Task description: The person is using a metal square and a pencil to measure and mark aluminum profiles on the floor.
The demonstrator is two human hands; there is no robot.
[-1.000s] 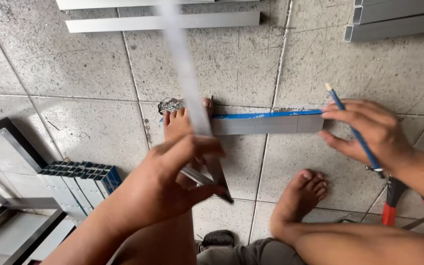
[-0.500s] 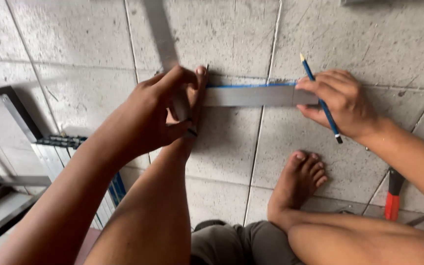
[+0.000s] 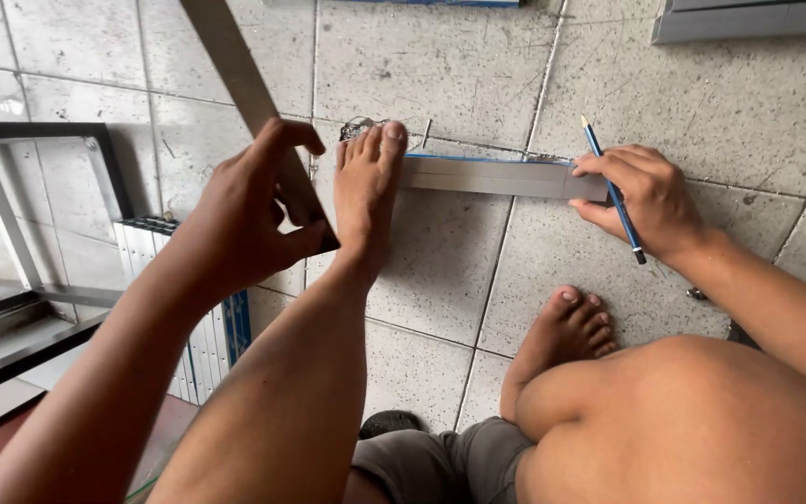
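Left hand (image 3: 244,219) grasps strip (image 3: 254,103); right hand (image 3: 641,201) grasps pencil (image 3: 613,187), pins bar (image 3: 492,175). Bar may shift: foot (image 3: 366,191) pressure beyond grip light.

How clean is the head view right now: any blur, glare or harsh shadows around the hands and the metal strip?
Head view: lighting is soft and even, shadows faint; the right hand with its blue pencil and the grey aluminium strip on the tiles are sharp; the long grey metal bar in the left hand looks slightly soft; mild glare lies on the glass panel at left.
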